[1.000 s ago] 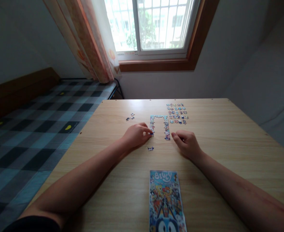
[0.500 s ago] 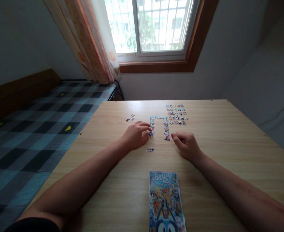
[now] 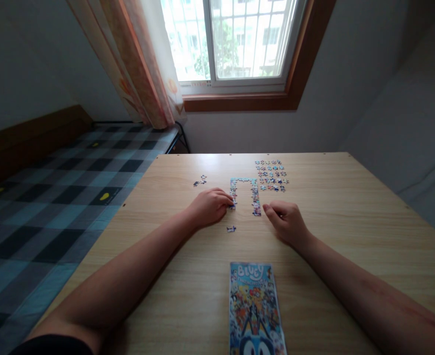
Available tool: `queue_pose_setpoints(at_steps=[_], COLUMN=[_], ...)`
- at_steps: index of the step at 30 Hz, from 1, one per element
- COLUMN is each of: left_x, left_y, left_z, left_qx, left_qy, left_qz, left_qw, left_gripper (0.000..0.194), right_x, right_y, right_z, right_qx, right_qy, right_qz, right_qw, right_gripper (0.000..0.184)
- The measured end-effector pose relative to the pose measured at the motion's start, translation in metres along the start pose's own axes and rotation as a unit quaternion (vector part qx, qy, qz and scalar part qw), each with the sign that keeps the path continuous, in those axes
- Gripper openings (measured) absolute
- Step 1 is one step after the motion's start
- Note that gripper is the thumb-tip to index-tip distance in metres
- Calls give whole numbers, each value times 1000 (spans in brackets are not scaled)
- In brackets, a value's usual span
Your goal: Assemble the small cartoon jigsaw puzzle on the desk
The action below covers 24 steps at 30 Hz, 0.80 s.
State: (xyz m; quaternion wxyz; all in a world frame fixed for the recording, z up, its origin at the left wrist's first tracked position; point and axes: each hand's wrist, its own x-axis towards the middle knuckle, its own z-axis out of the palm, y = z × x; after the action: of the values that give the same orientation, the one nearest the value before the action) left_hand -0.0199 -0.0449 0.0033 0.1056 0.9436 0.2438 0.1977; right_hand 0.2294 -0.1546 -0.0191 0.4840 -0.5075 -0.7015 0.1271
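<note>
So the puzzle frame (image 3: 255, 196) is on the table (image 3: 332, 197), gap facing the person. Left hand (image 3: 210, 206) has its fingers close together at the left side, can't tell if they're pinching anything. Right hand (image 3: 286, 219) is loosely curled just beside the right side. Bluey picture (image 3: 255, 305) lies nearest.

Smooth wood-grain tabletop (image 3: 191, 296) across the centre, card-like puzzle border (image 3: 256, 198) mid-frame, cloth bedsheet (image 3: 58, 207) left, cloth curtain (image 3: 128, 64) upper left
</note>
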Motion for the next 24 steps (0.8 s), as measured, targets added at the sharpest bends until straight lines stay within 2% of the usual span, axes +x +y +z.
queue_pose_setpoints(at_steps=[13, 24], left_x=[1, 1], left_y=[3, 4], left_z=[-4, -2], left_qx=[16, 11], left_qy=[-11, -2], left_qz=[11, -2], left_qw=[1000, 1000], left_gripper=[15, 15], right_x=[0, 0], right_y=[1, -1], right_z=[1, 0], right_qx=[-1, 1], right_qy=[3, 0], right_qz=[-4, -2], right_qw=[1000, 1000], right_gripper=[50, 50])
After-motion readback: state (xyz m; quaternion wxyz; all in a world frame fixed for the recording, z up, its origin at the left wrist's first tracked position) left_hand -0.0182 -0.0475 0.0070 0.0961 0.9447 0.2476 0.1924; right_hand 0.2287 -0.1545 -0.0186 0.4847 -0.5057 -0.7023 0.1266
